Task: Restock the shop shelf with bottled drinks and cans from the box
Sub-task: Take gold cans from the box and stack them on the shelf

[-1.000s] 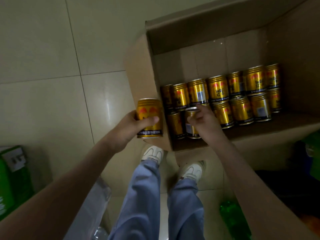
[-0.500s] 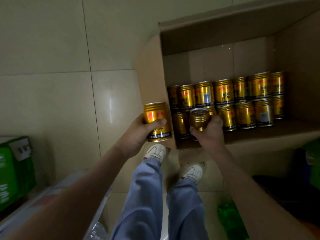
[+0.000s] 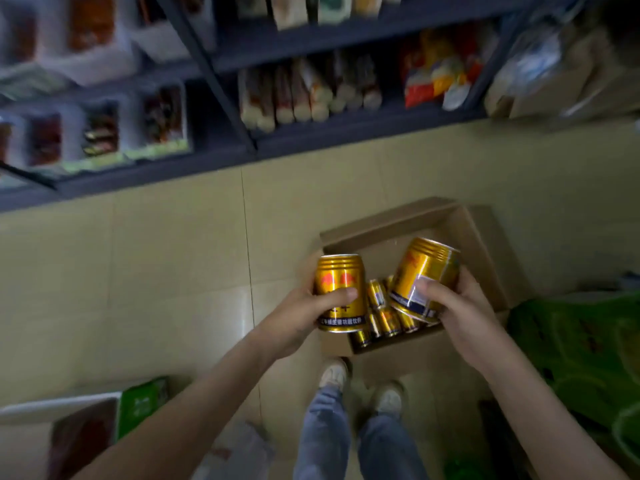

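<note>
The second can [image 3: 427, 268] is now lifted clear of the box [image 3: 485, 244], clasped tilted in the fingers of the right hand [image 3: 464, 317]. The first can [image 3: 341, 271] is gripped upright by the left hand [image 3: 298, 323]. The shelf [image 3: 346, 136] is now brought into view, so placing is judged next.

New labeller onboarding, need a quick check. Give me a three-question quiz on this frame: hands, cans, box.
1. True or false: the left hand grips a gold can held upright.
2. The second can, in the right hand, is: A upright, B tilted, C lying on the floor.
3. Fill in: the remaining cans sit inside the open ____ box on the floor.

Key: 1 true; 2 B; 3 cardboard.
</note>
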### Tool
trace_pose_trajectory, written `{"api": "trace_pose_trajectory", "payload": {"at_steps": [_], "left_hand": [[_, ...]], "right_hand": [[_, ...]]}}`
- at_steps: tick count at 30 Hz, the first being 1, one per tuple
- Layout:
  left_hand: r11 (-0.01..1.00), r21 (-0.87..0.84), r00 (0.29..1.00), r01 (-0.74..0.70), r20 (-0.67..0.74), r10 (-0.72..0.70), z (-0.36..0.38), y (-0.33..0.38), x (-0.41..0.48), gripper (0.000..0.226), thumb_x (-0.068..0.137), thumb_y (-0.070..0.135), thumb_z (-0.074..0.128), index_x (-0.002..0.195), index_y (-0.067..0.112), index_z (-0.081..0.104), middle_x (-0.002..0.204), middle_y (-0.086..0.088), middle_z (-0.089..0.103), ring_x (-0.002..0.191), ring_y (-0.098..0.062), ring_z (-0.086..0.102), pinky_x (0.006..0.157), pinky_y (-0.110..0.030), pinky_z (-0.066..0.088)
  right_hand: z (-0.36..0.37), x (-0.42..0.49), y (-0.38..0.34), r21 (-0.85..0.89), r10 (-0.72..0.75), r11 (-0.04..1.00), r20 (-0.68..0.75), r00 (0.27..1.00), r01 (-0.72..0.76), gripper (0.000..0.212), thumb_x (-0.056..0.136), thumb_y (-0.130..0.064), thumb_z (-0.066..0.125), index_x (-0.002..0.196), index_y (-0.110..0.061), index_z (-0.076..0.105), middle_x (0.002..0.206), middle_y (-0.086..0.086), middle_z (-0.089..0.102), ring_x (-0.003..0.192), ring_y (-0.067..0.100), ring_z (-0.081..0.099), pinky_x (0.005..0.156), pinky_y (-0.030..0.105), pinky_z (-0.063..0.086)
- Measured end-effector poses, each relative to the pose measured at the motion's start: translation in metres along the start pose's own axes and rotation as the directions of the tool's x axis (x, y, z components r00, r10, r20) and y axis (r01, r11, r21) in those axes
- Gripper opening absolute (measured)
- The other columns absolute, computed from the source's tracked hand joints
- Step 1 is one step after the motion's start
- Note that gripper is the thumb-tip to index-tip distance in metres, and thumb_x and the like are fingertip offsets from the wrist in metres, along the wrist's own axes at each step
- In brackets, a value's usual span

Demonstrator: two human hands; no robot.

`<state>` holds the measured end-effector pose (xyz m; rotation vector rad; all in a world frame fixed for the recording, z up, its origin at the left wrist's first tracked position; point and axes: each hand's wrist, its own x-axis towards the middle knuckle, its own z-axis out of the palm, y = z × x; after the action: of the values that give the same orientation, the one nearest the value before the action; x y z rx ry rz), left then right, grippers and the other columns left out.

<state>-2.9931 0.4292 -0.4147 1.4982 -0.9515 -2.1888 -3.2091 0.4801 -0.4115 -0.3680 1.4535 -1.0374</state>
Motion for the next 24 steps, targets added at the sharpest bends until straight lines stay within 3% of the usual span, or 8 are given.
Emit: {"api": "trace_pose_trajectory", "payload": {"at_steps": [2,4,8,13,16,18,20,24], "left_hand": [[0.999,0.005,0.996,-0.044,0.075,0.044,0.023,0.048,-0.041,0.056,0.064,0.023,0.075,0.116,0.018,0.055,0.1,-0.001,0.073,0.09,-0.016,0.07,0.08,-0.031,0.057],[0.996,0.018,0.982,-0.082,0.174,0.078,0.048,0.092,-0.077,0.058,0.062,0.024,0.075,0.116,0.018,0.055,0.095,0.001,0.073,0.086,-0.013,0.07,0.076,-0.028,0.058],[0.976,0.092,0.903,-0.198,0.403,0.146,0.106,0.166,-0.142,0.069,0.053,0.033,0.088,0.113,0.019,0.055,0.091,0.0,0.075,0.083,-0.015,0.072,0.067,-0.027,0.058],[0.92,0.155,0.728,-0.36,0.664,0.173,0.179,0.212,-0.215,0.08,0.048,0.044,0.089,0.117,0.017,0.058,0.105,-0.005,0.073,0.095,-0.02,0.07,0.075,-0.029,0.056],[0.871,0.22,0.632,-0.439,0.765,0.126,0.219,0.221,-0.254,0.053,0.061,0.036,0.084,0.107,0.02,0.065,0.103,-0.003,0.073,0.094,-0.017,0.07,0.081,-0.029,0.057],[0.846,0.222,0.553,-0.485,0.827,0.1,0.247,0.221,-0.281,0.036,0.063,0.034,0.076,0.097,0.021,0.072,0.098,-0.002,0.074,0.089,-0.015,0.071,0.082,-0.028,0.057],[0.826,0.217,0.489,-0.52,0.868,0.081,0.276,0.217,-0.309,0.033,0.067,0.03,0.073,0.097,0.018,0.07,0.097,-0.005,0.074,0.087,-0.016,0.07,0.083,-0.031,0.056],[0.786,0.212,0.35,-0.581,0.937,0.006,0.329,0.195,-0.367,0.039,0.07,0.028,0.068,0.106,0.014,0.065,0.099,-0.006,0.073,0.089,-0.019,0.069,0.084,-0.034,0.055]], "right_hand": [[-0.001,-0.05,-0.052,0.122,-0.042,0.992,0.051,0.998,0.035,0.081,0.042,-0.023,0.085,0.116,-0.016,0.055,0.088,0.003,0.072,0.079,0.02,0.07,0.065,0.03,0.057],[-0.003,-0.101,-0.096,0.207,-0.089,0.976,0.069,0.994,0.073,0.07,0.051,-0.017,0.077,0.117,-0.016,0.055,0.083,0.003,0.073,0.074,0.019,0.071,0.057,0.028,0.056],[-0.008,-0.198,-0.155,0.253,-0.215,0.945,0.011,0.977,0.205,0.055,0.062,-0.018,0.069,0.116,-0.016,0.056,0.09,0.003,0.074,0.08,0.019,0.072,0.059,0.025,0.056],[-0.015,-0.311,-0.193,0.252,-0.428,0.858,-0.131,0.894,0.447,0.092,0.045,-0.036,0.091,0.125,-0.01,0.053,0.106,0.012,0.069,0.091,0.026,0.069,0.067,0.032,0.055],[-0.025,-0.375,-0.201,0.239,-0.508,0.791,-0.255,0.823,0.563,0.1,0.042,-0.041,0.092,0.126,-0.008,0.05,0.102,0.012,0.07,0.085,0.025,0.07,0.063,0.031,0.055],[-0.034,-0.416,-0.2,0.172,-0.557,0.759,-0.328,0.763,0.628,0.105,0.046,-0.047,0.091,0.132,-0.007,0.045,0.116,0.019,0.065,0.097,0.033,0.066,0.074,0.042,0.056],[-0.043,-0.457,-0.195,0.109,-0.589,0.735,-0.387,0.709,0.67,0.108,0.048,-0.051,0.09,0.135,-0.008,0.043,0.124,0.021,0.061,0.106,0.036,0.062,0.084,0.048,0.052],[-0.06,-0.542,-0.179,0.015,-0.612,0.696,-0.51,0.604,0.718,0.092,0.053,-0.042,0.088,0.131,-0.011,0.05,0.116,0.016,0.067,0.096,0.032,0.068,0.067,0.037,0.055]]}}
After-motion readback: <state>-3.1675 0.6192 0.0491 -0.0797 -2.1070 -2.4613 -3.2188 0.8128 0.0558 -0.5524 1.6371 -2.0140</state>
